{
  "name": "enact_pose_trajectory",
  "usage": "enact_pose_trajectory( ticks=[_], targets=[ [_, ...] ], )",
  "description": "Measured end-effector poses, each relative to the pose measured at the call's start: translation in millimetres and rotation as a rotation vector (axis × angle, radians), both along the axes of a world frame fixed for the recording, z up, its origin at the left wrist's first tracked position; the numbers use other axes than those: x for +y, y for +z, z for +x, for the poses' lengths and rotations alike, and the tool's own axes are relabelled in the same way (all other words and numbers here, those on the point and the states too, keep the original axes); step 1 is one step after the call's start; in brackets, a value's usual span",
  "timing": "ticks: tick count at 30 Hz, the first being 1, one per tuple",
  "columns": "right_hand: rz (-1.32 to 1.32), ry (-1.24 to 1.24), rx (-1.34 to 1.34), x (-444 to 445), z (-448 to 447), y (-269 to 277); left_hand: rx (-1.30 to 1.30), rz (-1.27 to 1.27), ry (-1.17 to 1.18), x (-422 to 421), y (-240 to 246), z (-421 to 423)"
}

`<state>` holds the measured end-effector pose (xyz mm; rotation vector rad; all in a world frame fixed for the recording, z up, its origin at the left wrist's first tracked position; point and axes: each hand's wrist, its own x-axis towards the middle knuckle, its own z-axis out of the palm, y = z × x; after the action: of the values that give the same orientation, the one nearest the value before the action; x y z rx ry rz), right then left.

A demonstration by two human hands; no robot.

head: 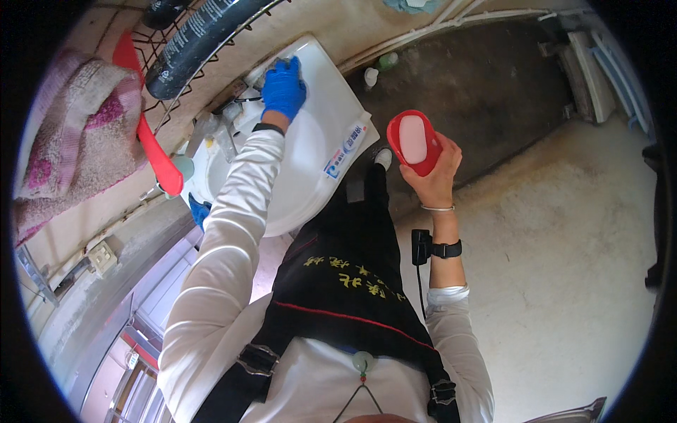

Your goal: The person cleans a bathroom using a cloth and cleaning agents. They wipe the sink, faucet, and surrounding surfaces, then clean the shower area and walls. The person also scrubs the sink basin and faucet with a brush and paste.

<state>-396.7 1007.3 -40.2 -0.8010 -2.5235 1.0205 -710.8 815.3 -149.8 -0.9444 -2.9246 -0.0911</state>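
Note:
My left hand (284, 90), in a blue rubber glove, is at the back corner of a white ceramic washbasin (307, 143). Its palm faces down, and whether anything lies under the fingers is hidden. With my bare right hand (436, 166) I hold a red soap dish (391, 135) over the floor, to the right of the basin. A pale pink bar of soap (412, 139) sits in the dish. A toothpaste-type sticker (345, 152) with writing is on the basin's front rim. Another blue glove (199, 210) hangs at the basin's left edge.
Above the basin's left side, a wire rack (198, 74) holds a dark bottle (198, 45) and a red comb (153, 143). A pink-and-beige towel (79, 127) hangs beside it. A white bottle (371, 77) and a green one (389, 61) stand on the floor by the wall.

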Motion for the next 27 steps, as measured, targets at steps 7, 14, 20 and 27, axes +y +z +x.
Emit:
enact_pose_trajectory(
  ticks=[7, 14, 20, 27],
  targets=[
    [0.023, -0.008, -0.021, 11, 3, -4, 0.088, 0.17, -0.08, -26, -25, -36],
    [0.019, 0.036, -0.065, 14, -2, -5, -0.017, 0.316, -0.21, 49, -36, -46],
    [0.035, 0.053, -0.097, 9, -10, -2, -0.064, 0.224, -0.302, 26, -17, -49],
    [0.0, 0.071, -0.003, 3, -20, -3, -0.108, -0.025, -0.02, -14, 0, -36]
  ],
)
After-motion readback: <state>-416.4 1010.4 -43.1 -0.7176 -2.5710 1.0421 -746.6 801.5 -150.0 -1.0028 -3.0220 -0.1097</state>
